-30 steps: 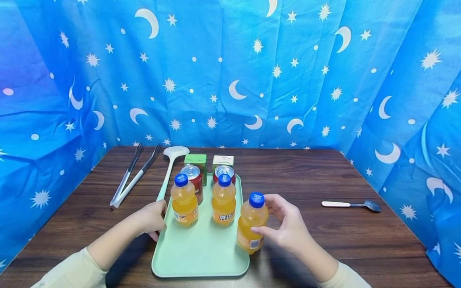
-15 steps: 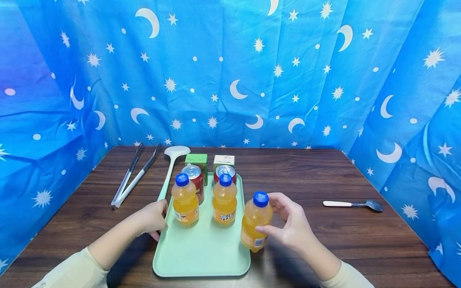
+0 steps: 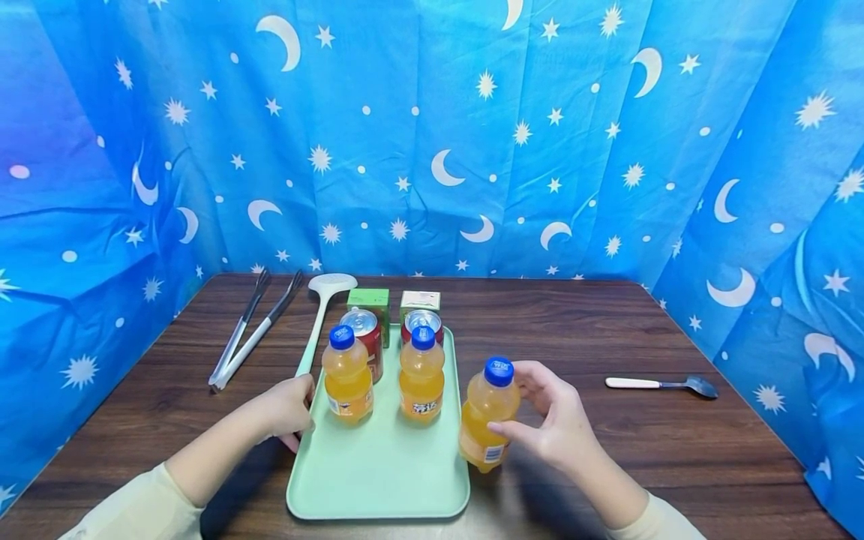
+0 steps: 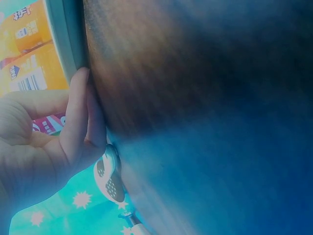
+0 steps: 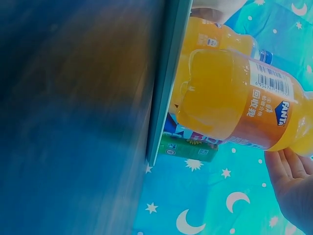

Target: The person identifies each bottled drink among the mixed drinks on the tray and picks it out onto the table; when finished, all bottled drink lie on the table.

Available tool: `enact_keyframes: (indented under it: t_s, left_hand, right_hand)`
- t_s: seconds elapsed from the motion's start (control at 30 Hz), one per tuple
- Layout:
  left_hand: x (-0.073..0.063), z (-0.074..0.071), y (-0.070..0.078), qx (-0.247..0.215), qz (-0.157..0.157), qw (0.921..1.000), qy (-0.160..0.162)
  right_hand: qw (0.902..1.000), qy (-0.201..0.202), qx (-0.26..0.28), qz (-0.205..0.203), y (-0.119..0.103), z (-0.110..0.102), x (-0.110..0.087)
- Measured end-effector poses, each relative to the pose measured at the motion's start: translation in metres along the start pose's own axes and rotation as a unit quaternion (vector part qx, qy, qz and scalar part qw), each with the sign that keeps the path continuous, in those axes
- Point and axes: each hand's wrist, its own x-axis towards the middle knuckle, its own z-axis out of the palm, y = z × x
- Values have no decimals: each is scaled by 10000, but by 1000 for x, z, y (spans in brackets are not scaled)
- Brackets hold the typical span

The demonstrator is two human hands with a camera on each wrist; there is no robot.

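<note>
In the head view my right hand (image 3: 556, 420) holds an orange soda bottle (image 3: 490, 412) with a blue cap, thumb on the near side. The bottle hangs, slightly tilted, by the right rim of the pale green tray (image 3: 378, 487); its FANTA label shows in the right wrist view. My left hand (image 3: 286, 409) grips the tray's left rim, its fingers (image 4: 76, 117) against the outer side in the left wrist view. Two more orange soda bottles, a left one (image 3: 347, 379) and a right one (image 3: 421, 379), stand upright on the tray. Red cans (image 3: 370, 345) stand behind them.
Two small boxes, a green one (image 3: 369, 298) and a pale-topped one (image 3: 420, 301), stand at the tray's far end. A skimmer (image 3: 317, 322) and metal tongs (image 3: 253, 330) lie left of it. A spoon (image 3: 661, 383) lies far right. A star-patterned curtain (image 3: 432, 150) surrounds the table.
My right hand has moved the bottle to the right, from over the tray's right rim to its outer side. The left hand stays on the tray.
</note>
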Motion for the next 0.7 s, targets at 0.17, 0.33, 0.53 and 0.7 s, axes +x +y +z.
enact_keyframes:
  t_s: [0.17, 0.33, 0.53, 0.7]
  left_hand:
    - [0, 0, 1, -20, -26, 10000, 4]
    - [-1, 0, 2, -32, -38, 10000, -5]
    - [-1, 0, 2, -21, -57, 10000, -10]
    - [-1, 0, 2, -19, -26, 10000, -2]
  right_hand:
    - [9999, 24, -64, 137, 0, -4, -1]
    - [9999, 80, -28, -54, 1, -5, -2]
    - [9998, 121, 20, -128, 1, -7, -3]
    - [9999, 83, -67, 114, 2, -9, -4]
